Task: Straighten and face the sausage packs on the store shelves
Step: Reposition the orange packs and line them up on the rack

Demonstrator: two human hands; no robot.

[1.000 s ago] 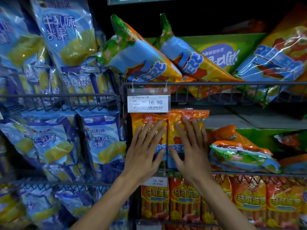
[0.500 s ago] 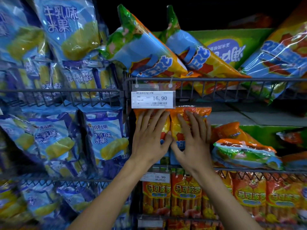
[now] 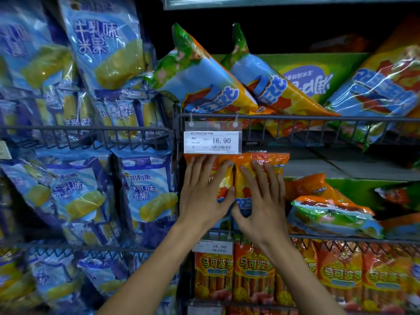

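left hand (image 3: 203,196) and right hand (image 3: 261,201) are pressing two upright sausage packs (image 3: 256,178), grip wide, fingers flat | risk: pushing harder is tipping them onto packs lying at 3 o'clock (image 3: 334,214)

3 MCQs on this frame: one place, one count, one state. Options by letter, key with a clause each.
1. Where does the upper price tag hang?
A. on the wire rail above the two upright packs
B. on the bottom shelf
C. on the blue snack bags

2. How many price tags reading 16.90 show?
A. one
B. two
C. four

3. How do the hands lie?
A. fists, holding nothing
B. flat, fingers straight, one on each upright pack
C. at the person's sides

Key: 1 A, it is clipped to the rail. 2 B, a lower tag too. 3 B, left hand and right hand press the orange packs.
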